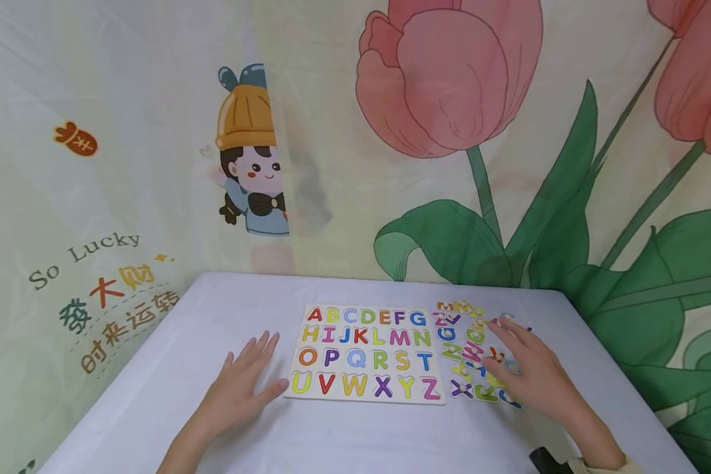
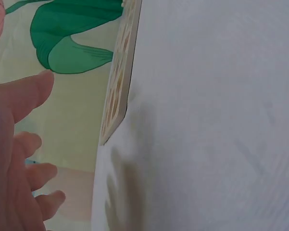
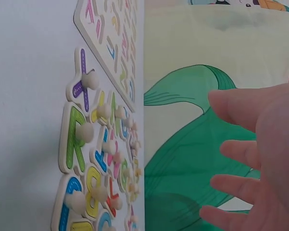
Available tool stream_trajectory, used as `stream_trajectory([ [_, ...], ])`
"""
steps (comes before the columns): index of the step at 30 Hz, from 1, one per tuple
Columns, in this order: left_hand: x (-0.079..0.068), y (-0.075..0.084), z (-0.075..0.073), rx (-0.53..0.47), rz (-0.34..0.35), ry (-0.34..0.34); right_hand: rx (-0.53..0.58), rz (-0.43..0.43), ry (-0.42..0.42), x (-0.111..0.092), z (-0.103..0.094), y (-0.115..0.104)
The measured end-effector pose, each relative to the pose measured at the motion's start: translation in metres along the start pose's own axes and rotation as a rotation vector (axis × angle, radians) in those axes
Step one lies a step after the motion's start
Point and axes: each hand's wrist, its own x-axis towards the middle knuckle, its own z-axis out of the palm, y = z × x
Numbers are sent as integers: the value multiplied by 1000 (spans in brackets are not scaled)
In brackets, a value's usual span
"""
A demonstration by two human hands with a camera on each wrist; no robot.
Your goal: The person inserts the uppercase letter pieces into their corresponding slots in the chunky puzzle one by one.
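Observation:
On the white-covered table lies an alphabet puzzle board [image 1: 364, 355], its rows of coloured letters running A to Z. My left hand [image 1: 239, 388] hovers at the board's left side with fingers spread, holding nothing; its shadow shows on the cloth in the left wrist view. Right of the board, loose letter pieces with round knobs lie in a cluster, among them a purple X [image 3: 81, 82] and a green R [image 3: 76, 139]. Over that cluster my right hand [image 1: 533, 368] is held with straight, spread fingers, nothing in it, covering some of the pieces.
The white tablecloth [image 1: 225, 303] spreads around the board and reaches the table's back edge. Behind it hangs a backdrop [image 1: 332, 164] printed with tulips, a cartoon child and lettering. A dark object [image 1: 548, 461] shows near my right wrist at the bottom.

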Motion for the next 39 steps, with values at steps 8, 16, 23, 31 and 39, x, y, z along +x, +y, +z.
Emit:
stream_trajectory([
  [8,0,6,11,-121,-71,-96,78,2,-37,2,11,-3],
  [16,-5,-6,19,-205,-102,-143,150,41,-69,3,25,-8],
  [23,-3,-16,27,-250,-72,-182,181,34,-83,4,33,-6],
  [31,-5,-16,32,-204,-75,-194,158,12,-85,9,38,-1],
  [39,-4,-17,34,-157,-91,-192,169,-6,-89,26,37,3],
])
